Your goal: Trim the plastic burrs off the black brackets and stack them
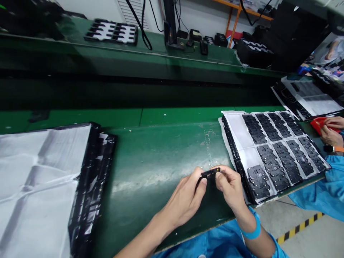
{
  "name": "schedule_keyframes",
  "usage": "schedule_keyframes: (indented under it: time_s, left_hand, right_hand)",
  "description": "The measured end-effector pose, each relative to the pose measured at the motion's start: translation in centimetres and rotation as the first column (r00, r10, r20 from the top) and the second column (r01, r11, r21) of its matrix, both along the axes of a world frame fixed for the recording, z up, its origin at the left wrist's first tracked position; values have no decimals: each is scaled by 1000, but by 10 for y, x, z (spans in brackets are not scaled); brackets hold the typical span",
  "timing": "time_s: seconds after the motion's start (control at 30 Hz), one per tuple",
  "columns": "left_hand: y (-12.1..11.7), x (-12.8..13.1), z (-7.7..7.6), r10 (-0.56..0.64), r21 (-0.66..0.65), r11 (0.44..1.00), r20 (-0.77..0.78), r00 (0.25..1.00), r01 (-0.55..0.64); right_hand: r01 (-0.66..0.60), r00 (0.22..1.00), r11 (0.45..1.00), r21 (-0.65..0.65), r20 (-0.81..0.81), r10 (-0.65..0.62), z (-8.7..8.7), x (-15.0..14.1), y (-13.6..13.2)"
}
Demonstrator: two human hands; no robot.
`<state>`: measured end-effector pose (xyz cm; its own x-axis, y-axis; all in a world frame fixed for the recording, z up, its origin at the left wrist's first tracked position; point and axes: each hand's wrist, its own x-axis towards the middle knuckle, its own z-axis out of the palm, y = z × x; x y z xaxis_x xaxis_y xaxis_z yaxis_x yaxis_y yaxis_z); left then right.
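Note:
A small flat black part (210,173), with a yellowish dot near its right end, is held over the green table (150,157). My left hand (189,191) pinches its left end between thumb and fingers. On the other end, my right hand (228,182) grips it with thumb and forefinger; a blue band circles that wrist. Just right of my right hand lies a black tray (242,152) lined with white sheet, holding rows of similar-looking dark parts (278,166). Two of its compartments on the left side show bare white areas.
A stack of black trays covered with white sheet (40,172) stands at the left. Another person's hands (333,132) hold something red (318,124) at the right, near more sheet-covered trays (309,96). A raised shelf (161,59) at the back bears a tray (111,32) and a stand (172,25).

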<state>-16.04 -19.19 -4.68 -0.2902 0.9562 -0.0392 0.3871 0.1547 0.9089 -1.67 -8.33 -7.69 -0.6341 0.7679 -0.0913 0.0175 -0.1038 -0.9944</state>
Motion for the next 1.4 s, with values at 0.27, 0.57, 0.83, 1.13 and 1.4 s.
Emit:
schedule_keyframes:
  time_s: [0.27,0.57,0.83,1.13,1.4]
  left_hand:
    - [6,-4,-8,38,46,998,191,981,-48]
    - [6,-7,-11,121,32,990,275,954,-135]
    - [7,-1,-15,151,23,986,300,942,-166]
    - [5,0,-17,126,24,990,256,959,-136]
    - [7,-8,-12,31,30,999,270,962,-41]
  right_hand:
    - [-75,997,985,155,-7,77,15,2,-2]
    - [-49,996,989,141,-66,59,13,-5,-14]
    - [-12,999,980,197,-38,20,11,-6,-20]
    - [-5,1000,982,188,-26,10,10,-7,-21]
    - [30,1000,990,140,-12,-29,6,-5,-16]
